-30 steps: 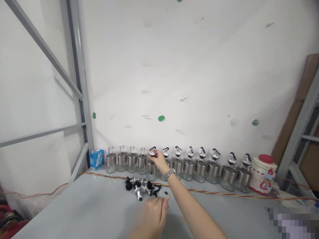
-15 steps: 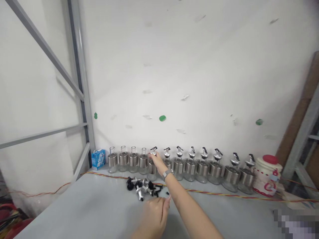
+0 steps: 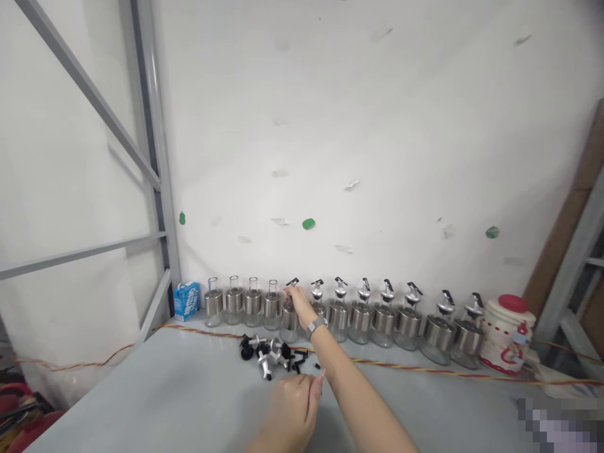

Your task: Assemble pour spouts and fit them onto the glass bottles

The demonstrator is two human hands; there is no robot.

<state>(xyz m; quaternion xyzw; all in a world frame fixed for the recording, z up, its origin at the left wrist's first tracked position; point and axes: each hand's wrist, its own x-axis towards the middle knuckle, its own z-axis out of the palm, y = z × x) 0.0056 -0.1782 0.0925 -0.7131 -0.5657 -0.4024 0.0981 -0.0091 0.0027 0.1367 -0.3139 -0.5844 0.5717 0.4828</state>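
My right hand (image 3: pixel 298 303), with a watch (image 3: pixel 315 326) on its wrist, reaches to the back row and has its fingers closed round a pour spout (image 3: pixel 293 282). This spout sits on the neck of a glass bottle with a metal sleeve (image 3: pixel 289 318); the fingers hide most of its silver part. Low in front, my left hand (image 3: pixel 293 402) is closed in a fist, and what it holds, if anything, is hidden. Just beyond it lies a pile of loose silver-and-black spouts (image 3: pixel 264 355) with small black pieces (image 3: pixel 300 358) beside them.
Bottles without spouts (image 3: pixel 233 301) stand to the left, and several spouted bottles (image 3: pixel 384 318) to the right. A blue box (image 3: pixel 187 301) is at the left end, a red-lidded canister (image 3: pixel 507 333) at the right. A twisted red-yellow wire (image 3: pixel 401 366) runs across the grey table (image 3: pixel 155 396).
The fingers of my right hand have shifted slightly round the spout, covering more of its silver part. My left hand stays almost in the same place.
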